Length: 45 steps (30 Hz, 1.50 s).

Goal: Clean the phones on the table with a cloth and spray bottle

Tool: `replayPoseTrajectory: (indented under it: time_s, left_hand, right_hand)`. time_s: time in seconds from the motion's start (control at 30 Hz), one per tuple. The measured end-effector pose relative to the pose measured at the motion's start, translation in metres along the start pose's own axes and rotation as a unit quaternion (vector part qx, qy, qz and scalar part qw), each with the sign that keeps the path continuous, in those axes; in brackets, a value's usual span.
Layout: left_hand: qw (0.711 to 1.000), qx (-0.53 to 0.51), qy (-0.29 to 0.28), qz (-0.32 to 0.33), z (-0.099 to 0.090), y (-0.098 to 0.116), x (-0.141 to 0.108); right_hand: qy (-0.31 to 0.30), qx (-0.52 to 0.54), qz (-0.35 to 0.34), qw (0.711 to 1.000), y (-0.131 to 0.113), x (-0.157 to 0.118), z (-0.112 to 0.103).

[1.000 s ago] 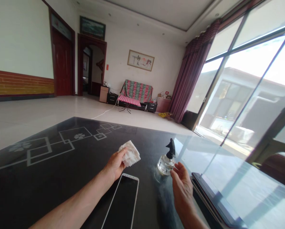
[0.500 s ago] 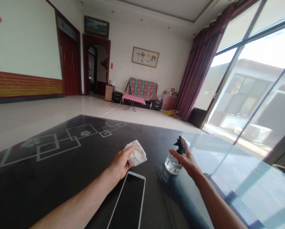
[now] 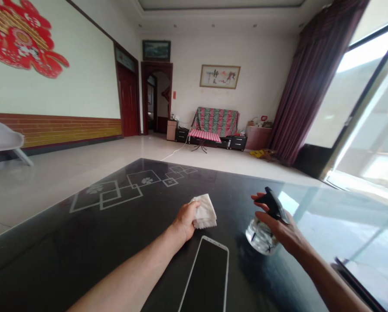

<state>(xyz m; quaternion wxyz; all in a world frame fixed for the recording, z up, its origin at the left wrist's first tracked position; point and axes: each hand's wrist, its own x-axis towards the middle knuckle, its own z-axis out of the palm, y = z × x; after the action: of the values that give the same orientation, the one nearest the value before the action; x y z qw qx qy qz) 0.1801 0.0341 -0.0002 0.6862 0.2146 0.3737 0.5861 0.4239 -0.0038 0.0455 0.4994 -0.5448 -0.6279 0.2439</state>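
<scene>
My left hand (image 3: 185, 219) is closed on a folded white cloth (image 3: 205, 212) with a zigzag edge, held over the dark tabletop. To the right, my right hand (image 3: 280, 225) grips a clear spray bottle (image 3: 260, 237) around its neck, behind the black spray head (image 3: 272, 203). The bottle leans, its nozzle facing left, and clear liquid shows inside; whether its base touches the table I cannot tell. Between my forearms lies a phone (image 3: 207, 277) with a white frame and a dark screen, just below the cloth.
The glossy black table (image 3: 92, 247) carries a grey pattern of squares and flowers on its far left part. A dark flat object (image 3: 359, 281) lies by my right forearm. Beyond are a white chair (image 3: 1, 136), a small pink-striped table (image 3: 205, 135) and a purple curtain (image 3: 317, 86).
The view has turned left and levelled. My right hand has drawn the spray bottle nearer and tilted it more, fingers now visible past the spray head. The cloth stays in my left hand.
</scene>
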Motion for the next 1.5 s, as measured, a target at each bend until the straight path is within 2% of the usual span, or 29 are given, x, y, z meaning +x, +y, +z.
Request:
replayPoseTrajectory:
  time_s: [0.13, 0.3, 0.4, 0.5, 0.7, 0.9, 1.0, 1.17, 1.37, 1.5]
  left_hand:
    - [1.0, -0.006, 0.027, -0.007, -0.002, 0.009, 0.001]
    - [0.999, -0.009, 0.045, 0.004, -0.002, 0.012, 0.002]
    - [0.999, -0.009, 0.044, 0.03, -0.001, 0.011, 0.003]
    - [0.999, -0.016, 0.016, 0.05, 0.002, 0.009, 0.002]
    - [0.999, -0.023, -0.02, 0.038, 0.008, 0.003, -0.003]
    - [0.998, -0.02, -0.046, 0.033, 0.011, -0.002, -0.008]
    - [0.998, -0.022, -0.048, 0.032, 0.011, -0.003, -0.009]
    - [0.998, -0.027, -0.045, 0.031, 0.01, -0.005, -0.009]
    - [0.998, -0.036, -0.035, 0.031, 0.009, -0.005, -0.005]
    - [0.999, -0.039, -0.012, 0.033, 0.007, -0.004, -0.003]
  right_hand:
    - [-0.124, 0.016, 0.017, 0.992, -0.042, -0.016, 0.016]
    - [-0.2, 0.054, 0.043, 0.977, -0.067, -0.03, 0.028]
    - [-0.212, 0.046, 0.05, 0.975, -0.067, -0.032, 0.03]
    - [-0.221, 0.012, 0.055, 0.974, -0.065, -0.034, 0.029]
    - [-0.258, -0.033, 0.092, 0.961, -0.073, -0.041, 0.032]
    - [-0.289, -0.034, 0.107, 0.951, -0.087, -0.047, 0.038]
    - [-0.292, -0.022, 0.123, 0.948, -0.086, -0.048, 0.041]
    - [-0.33, 0.005, 0.124, 0.936, -0.087, -0.048, 0.045]
    - [-0.279, -0.031, 0.114, 0.953, -0.081, -0.047, 0.041]
    - [-0.29, -0.022, 0.122, 0.949, -0.076, -0.044, 0.041]
